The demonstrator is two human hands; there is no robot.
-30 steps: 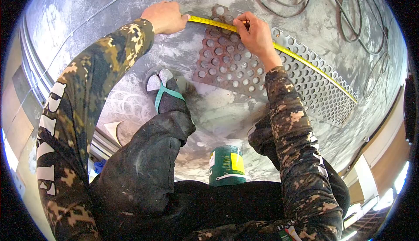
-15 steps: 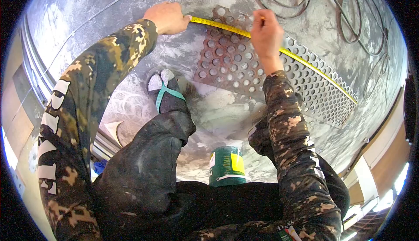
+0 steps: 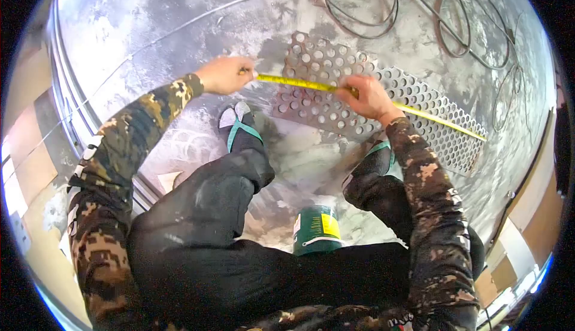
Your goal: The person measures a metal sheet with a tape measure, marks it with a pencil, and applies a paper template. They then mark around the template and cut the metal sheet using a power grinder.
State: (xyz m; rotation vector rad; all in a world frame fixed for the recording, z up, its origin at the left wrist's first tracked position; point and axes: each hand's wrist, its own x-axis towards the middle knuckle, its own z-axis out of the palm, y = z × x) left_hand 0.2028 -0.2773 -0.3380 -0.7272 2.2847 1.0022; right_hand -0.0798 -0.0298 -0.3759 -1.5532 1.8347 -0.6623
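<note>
1. The left hand (image 3: pixel 224 74) closes in a fist on the end of a yellow steel tape measure (image 3: pixel 299 83), just off the left edge of a long perforated metal sheet (image 3: pixel 431 121), rust-brown at one end and grey at the other.
2. The right hand (image 3: pixel 368 97), fingers pressed together, pins the tape to the sheet's middle.
3. The sheet lies flat on the dusty grey concrete floor (image 3: pixel 179 19), tape stretched along it.
4. A green tin can (image 3: pixel 316 229) stands between the person's knees.
</note>
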